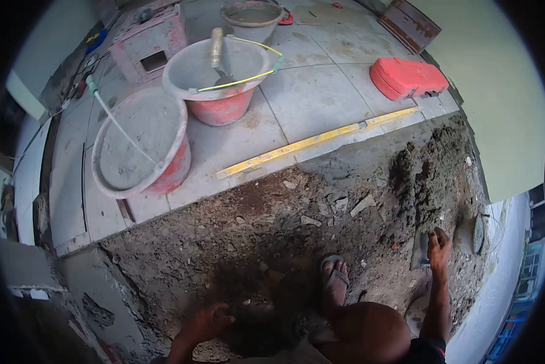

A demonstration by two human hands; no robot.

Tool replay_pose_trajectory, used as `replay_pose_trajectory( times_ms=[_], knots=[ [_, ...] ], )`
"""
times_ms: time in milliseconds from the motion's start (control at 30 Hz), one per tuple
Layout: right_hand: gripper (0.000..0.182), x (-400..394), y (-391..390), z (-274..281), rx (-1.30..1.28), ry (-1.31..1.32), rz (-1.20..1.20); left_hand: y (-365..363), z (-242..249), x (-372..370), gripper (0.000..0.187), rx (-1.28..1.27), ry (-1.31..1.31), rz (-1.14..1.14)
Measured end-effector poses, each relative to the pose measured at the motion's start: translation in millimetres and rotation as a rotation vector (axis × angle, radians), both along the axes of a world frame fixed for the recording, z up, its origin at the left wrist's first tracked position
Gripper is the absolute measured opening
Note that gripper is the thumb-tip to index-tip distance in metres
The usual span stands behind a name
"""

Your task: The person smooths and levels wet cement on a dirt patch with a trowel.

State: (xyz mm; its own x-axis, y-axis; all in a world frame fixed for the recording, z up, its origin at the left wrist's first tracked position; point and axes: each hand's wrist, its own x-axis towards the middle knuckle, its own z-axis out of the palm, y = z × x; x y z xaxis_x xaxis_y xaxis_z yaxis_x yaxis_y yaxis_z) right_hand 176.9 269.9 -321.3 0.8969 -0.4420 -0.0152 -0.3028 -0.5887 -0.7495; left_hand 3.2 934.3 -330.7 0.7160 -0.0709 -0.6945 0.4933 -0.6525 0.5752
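Low over the dark soil (254,261), my left hand (207,323) has its fingers apart and nothing in them. At the right, my right hand (439,247) is closed at the top of a grey flat-bladed trowel (420,251), whose handle is hidden by the fingers. Just beyond that hand a small grey bucket (468,235) lies tilted. Wet mortar (427,176) is heaped on the ground above my right hand. Broken tile pieces (363,205) lie in the soil between the hands and the tiled floor.
A yellow level (321,142) lies along the edge of the tiled floor (309,91). Behind it are a red case (406,79), a mortar-filled bucket (142,142), a bucket (224,106) with a trowel inside and another bucket (252,17). My sandaled foot (335,276) stands on the soil.
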Motion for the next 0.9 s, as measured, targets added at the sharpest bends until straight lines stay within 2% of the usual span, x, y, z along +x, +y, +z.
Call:
replay_pose_trajectory(
  times_ms=[33,67,100,167,200,233,267,333,367,400,433,467,500,533,567,600,633,667,733,767,867,900],
  knots=[
    [0.053,-11,11,6,0.057,-0.088,0.029,4,2,-9,0.054,-0.003,0.005,-0.022],
    [0.051,-17,12,21,0.045,0.034,0.102,9,-4,-20,0.057,0.022,-0.064,-0.103],
    [0.050,-19,24,24,0.048,0.010,0.114,14,-11,-34,0.060,0.056,-0.125,-0.166],
    [0.042,-9,50,35,0.029,0.052,0.350,18,-7,-56,0.057,0.078,-0.306,-0.166],
    [0.038,13,68,38,0.136,0.131,0.657,20,0,-66,0.057,0.093,-0.292,-0.160],
    [0.042,37,81,41,0.028,0.311,0.724,22,5,-75,0.056,0.105,-0.285,-0.166],
    [0.041,45,102,19,-0.248,0.013,0.766,26,8,-84,0.055,0.108,-0.272,-0.188],
    [0.045,74,214,18,-0.198,-0.101,1.152,36,17,-99,0.052,0.100,-0.262,-0.183],
    [0.036,69,282,26,-0.138,-0.087,1.252,41,24,-106,0.049,0.089,-0.261,-0.157],
    [0.029,39,394,57,-0.079,-0.070,1.339,46,25,-112,0.049,0.102,-0.275,-0.110],
    [0.031,25,474,80,-0.144,0.186,1.379,49,24,-117,0.046,0.096,-0.315,-0.097],
    [0.032,-1,555,99,-0.208,0.207,1.513,51,22,-123,0.044,0.088,-0.355,-0.088],
    [0.033,-19,620,93,-0.228,0.040,1.698,53,17,-129,0.044,0.093,-0.367,-0.056],
    [0.035,-50,684,97,-0.249,0.046,1.742,56,9,-133,0.039,0.066,-0.409,-0.012],
    [0.036,-71,742,99,-0.455,0.026,1.823,58,2,-138,0.035,0.037,-0.449,0.028],
    [0.038,-89,788,95,-0.748,-0.077,1.822,58,-4,-143,0.035,0.032,-0.455,0.045],
    [0.039,-104,822,91,-1.035,-0.193,1.788,62,-11,-147,0.027,0.031,-0.455,0.052],
    [0.039,-117,838,91,-1.047,-0.203,1.791,68,-17,-153,0.019,0.027,-0.457,0.057],
    [0.041,-137,861,91,-1.127,-0.252,1.707,81,-25,-168,0.017,-0.025,-0.479,0.126],
    [0.041,-137,864,90,-1.006,-0.222,1.760,88,-26,-173,0.015,-0.071,-0.488,0.192],
    [0.042,-157,870,103,-0.996,-0.078,1.821,126,-18,-187,0.018,-0.074,-0.405,0.107],
    [0.045,-160,872,103,-1.045,-0.141,1.902,129,-25,-184,0.018,-0.081,-0.405,0.112]
  ],
)
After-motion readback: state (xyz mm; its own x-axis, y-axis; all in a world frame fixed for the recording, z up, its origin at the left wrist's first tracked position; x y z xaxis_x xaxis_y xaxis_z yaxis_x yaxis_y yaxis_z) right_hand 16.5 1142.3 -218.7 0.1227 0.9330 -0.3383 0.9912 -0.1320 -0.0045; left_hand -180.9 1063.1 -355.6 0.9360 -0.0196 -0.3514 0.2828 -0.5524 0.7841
